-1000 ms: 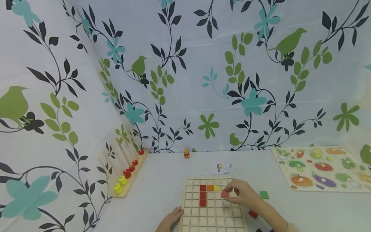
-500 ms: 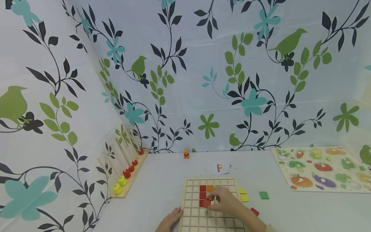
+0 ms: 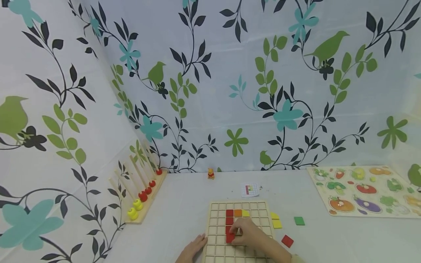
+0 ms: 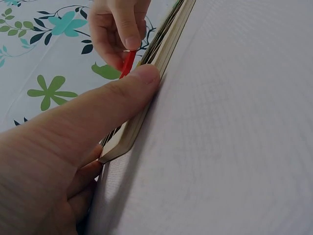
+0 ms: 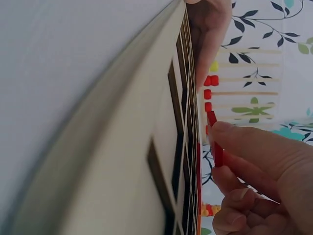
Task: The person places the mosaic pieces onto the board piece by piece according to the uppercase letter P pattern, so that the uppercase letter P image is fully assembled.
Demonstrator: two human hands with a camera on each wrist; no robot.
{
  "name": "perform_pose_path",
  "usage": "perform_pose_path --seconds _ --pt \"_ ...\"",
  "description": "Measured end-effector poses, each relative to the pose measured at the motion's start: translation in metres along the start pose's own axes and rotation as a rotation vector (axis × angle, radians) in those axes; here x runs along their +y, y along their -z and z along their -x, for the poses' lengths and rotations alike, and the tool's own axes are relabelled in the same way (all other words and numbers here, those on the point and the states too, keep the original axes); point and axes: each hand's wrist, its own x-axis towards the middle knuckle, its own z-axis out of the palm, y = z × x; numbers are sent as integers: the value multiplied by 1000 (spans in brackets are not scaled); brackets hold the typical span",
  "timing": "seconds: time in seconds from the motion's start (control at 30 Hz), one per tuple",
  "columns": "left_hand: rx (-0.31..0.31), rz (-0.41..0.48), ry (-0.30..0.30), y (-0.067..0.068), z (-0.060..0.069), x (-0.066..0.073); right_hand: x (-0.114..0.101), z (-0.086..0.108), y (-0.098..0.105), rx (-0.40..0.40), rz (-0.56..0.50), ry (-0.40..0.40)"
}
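Observation:
My right hand (image 3: 247, 235) pinches a red square tile (image 3: 230, 238) between thumb and fingers, over the wooden grid board (image 3: 250, 252). In the right wrist view this red tile (image 5: 215, 142) stands nearly edge-on, slightly off the board's surface. It is at the near end of a column of red tiles (image 3: 229, 220) lying in the grid. An orange tile (image 3: 238, 213) and a yellow tile (image 3: 245, 213) continue the top row rightwards. My left hand (image 3: 194, 249) rests against the board's left edge; in the left wrist view its thumb (image 4: 112, 100) touches the board's side.
Right of the board lie yellow tiles (image 3: 277, 223), a green tile (image 3: 299, 221) and a loose red tile (image 3: 287, 241). A small pattern card (image 3: 249, 190) and a bear figurine (image 3: 211, 174) are behind. A peg rack (image 3: 148, 201) stands left, a vegetable puzzle (image 3: 366, 199) right.
My right hand has carried the red tile leftwards across the board, then a little towards me, to the near end of the red column. The left hand stays at the board's edge.

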Motion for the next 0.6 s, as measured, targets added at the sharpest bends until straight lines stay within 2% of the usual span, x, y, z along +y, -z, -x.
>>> perform_pose_path --seconds 0.23,0.43,0.6 --pt "26 -24 -29 -1 1 -2 -2 -2 -4 -58 -26 -89" --pt "34 -33 -77 -1 1 -1 -4 -2 -6 -62 -8 -132" --pt "33 -31 -64 -1 0 -1 -4 -2 -7 -60 -8 -143"
